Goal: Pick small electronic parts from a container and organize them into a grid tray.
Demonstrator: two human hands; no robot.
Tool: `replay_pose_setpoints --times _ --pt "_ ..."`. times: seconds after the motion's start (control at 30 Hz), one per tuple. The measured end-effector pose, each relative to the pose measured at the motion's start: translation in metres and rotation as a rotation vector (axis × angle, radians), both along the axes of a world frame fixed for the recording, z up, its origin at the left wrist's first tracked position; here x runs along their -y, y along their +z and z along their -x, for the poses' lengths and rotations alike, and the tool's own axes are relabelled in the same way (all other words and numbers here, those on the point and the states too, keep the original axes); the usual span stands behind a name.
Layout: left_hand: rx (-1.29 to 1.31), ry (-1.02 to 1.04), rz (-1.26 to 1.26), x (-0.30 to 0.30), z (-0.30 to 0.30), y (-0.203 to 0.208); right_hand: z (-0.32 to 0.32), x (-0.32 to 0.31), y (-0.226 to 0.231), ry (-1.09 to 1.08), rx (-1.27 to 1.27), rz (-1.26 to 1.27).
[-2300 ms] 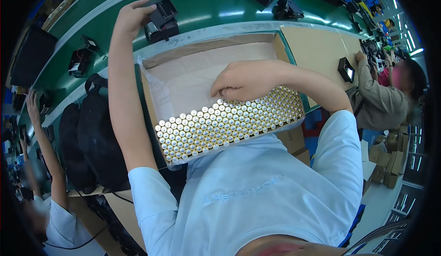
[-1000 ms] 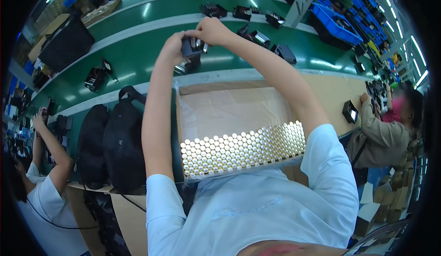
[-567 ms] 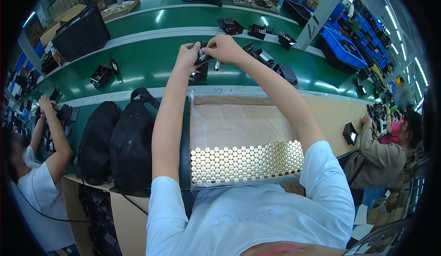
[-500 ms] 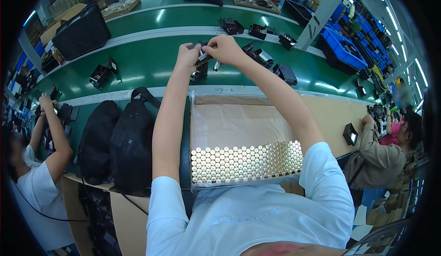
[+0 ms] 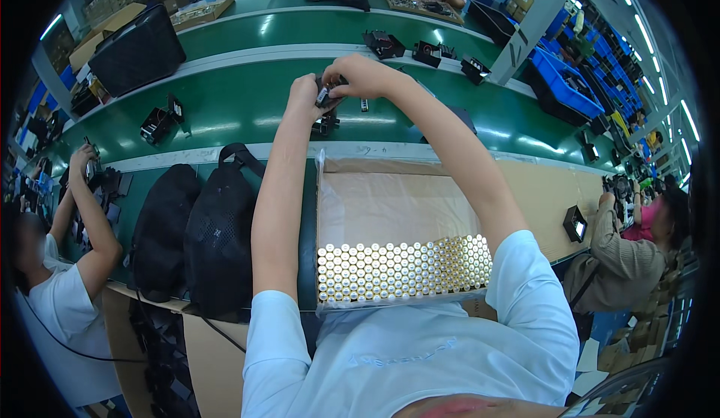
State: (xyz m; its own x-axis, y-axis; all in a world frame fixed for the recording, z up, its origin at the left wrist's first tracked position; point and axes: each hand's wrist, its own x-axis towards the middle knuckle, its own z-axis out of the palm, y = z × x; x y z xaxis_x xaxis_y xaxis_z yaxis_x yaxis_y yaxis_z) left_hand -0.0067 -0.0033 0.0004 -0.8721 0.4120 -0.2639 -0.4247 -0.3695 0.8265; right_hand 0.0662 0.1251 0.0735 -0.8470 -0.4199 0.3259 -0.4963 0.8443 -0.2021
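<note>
Over the green conveyor belt (image 5: 255,88), my left hand (image 5: 303,95) is closed around a small black battery-operated device (image 5: 323,97). My right hand (image 5: 358,77) bends over the same device, its fingertips at the near side; whether they pinch a battery is hidden. Just right of the hands lies a loose battery (image 5: 364,105) on the belt. Beneath them sits another black device (image 5: 325,124), partly covered by the hands. Close to my body, an open carton (image 5: 390,165) holds many upright batteries (image 5: 390,272) in rows, filling its near part.
Two black bags (image 5: 220,230) stand left of the carton. More open black devices lie along the belt, one at left (image 5: 159,121) and one at far right (image 5: 576,224). A metal post (image 5: 536,28) and a blue bin (image 5: 562,80) stand at back right. Other people work on both sides and across.
My right hand has curled over the device beside my left hand, its arm shifting slightly and covering devices on the right. The loose battery now shows more upright in view.
</note>
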Motion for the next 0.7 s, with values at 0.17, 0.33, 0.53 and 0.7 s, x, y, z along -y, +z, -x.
replay_pose_setpoints --times 0.17,0.33,0.53,0.7 --pt "0.079 -0.002 -0.029 0.004 0.001 0.011 0.000 -0.002 0.009 -0.026 0.074 -0.036" --pt "0.171 0.011 -0.134 0.009 0.010 0.012 -0.006 -0.004 0.012 -0.247 0.089 -0.040" --pt "0.039 -0.078 -0.089 0.012 0.018 0.006 -0.001 0.009 0.007 -0.357 0.103 -0.027" --pt "-0.057 -0.095 -0.030 0.015 0.009 0.012 0.023 0.010 0.009 -0.386 -0.048 0.081"
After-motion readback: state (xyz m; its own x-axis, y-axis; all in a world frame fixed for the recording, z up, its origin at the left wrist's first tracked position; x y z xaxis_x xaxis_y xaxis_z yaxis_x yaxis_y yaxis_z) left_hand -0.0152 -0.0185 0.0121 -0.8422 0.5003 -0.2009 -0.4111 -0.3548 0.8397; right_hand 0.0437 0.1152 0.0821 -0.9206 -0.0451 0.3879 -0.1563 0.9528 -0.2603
